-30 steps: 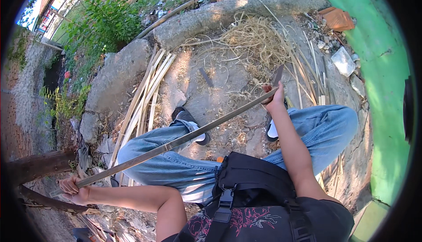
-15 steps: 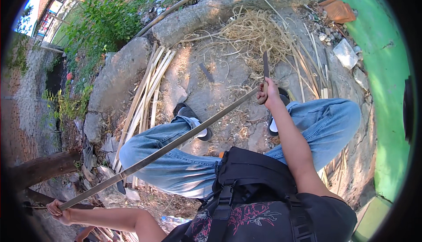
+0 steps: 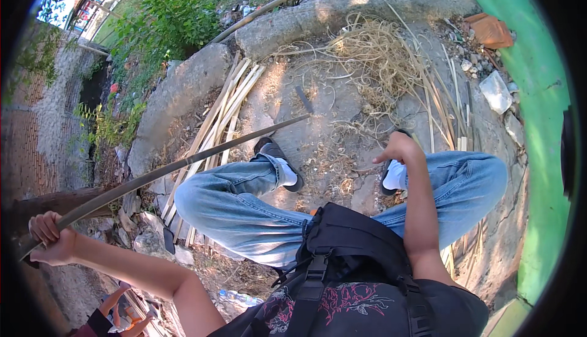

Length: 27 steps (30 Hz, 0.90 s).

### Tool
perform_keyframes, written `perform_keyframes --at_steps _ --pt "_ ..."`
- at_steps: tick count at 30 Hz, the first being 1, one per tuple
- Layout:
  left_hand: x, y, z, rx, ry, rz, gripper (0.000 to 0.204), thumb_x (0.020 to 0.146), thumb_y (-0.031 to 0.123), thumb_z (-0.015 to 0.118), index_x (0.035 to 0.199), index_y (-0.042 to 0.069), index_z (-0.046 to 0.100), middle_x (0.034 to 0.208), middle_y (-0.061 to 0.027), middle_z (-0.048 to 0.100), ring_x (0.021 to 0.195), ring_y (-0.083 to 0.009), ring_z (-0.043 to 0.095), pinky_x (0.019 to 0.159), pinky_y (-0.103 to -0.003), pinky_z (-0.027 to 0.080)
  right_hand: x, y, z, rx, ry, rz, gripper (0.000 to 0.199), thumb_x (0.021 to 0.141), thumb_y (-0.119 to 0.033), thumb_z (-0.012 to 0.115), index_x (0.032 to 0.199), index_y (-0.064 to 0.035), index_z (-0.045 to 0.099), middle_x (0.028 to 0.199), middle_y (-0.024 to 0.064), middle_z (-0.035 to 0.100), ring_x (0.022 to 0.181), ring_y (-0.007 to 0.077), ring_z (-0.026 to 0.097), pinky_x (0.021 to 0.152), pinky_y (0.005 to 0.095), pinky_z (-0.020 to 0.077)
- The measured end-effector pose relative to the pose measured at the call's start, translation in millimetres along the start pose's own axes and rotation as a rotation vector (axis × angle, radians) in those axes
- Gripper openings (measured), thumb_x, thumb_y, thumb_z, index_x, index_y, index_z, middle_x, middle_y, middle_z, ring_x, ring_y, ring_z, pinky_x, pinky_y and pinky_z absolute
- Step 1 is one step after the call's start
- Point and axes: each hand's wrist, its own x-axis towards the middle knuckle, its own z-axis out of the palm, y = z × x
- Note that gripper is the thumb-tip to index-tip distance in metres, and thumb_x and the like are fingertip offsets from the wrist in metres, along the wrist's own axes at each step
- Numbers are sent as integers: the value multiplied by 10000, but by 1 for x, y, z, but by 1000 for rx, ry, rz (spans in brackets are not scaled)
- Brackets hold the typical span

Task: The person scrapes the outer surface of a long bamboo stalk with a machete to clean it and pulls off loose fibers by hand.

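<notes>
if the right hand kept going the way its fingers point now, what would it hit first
The right hand points left and slightly down; likely first is the bare ground, then the left shoe. Depth is unclear.

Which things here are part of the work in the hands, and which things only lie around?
In the work:
- long bamboo strip, gripped at its near end by the left hand
- right hand, holding nothing, above the knee
- dark blade on the ground, near the strip's far tip

Lying about:
- bundle of split bamboo slats
- heap of dry shavings
- broken brick
- plastic bottle
</notes>
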Motion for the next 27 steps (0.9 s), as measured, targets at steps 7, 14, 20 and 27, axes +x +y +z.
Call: perform_keyframes --at_steps 7,14,20,27 --pt "67 -97 80 -331 -340 -215 393 880 340 444 564 129 341 462 35 331 308 -38 282 278 -168 254 -56 33 -38 440 258 -61 416 646 -353 813 645 0 592 561 79 584 437 132 519 397 278 402" --pt "82 -238 181 -705 -484 -510 476 937 474 367 638 103 370 506 22 320 362 -37 323 277 -171 303 -51 -44 -5 1402 43 -857 352 682 -63 796 778 -87 458 954 140 659 460 17 437 417 178 357" --pt "43 -345 259 -113 -354 -554 582 938 538 303 1087 -23 345 849 -115 420 713 -193 428 597 -321 362 -34 -80 23 1250 146 -927 316 704 -43 782 747 -78 471 786 86 646 586 81 561 522 196 438" --pt "-160 -337 278 492 -837 -500 278 902 274 565 871 -1 580 717 -72 570 673 -147 545 606 -292 422 10 -53 0 1636 729 -717 273 774 -9 715 718 -63 453 774 94 637 536 97 553 492 228 467"
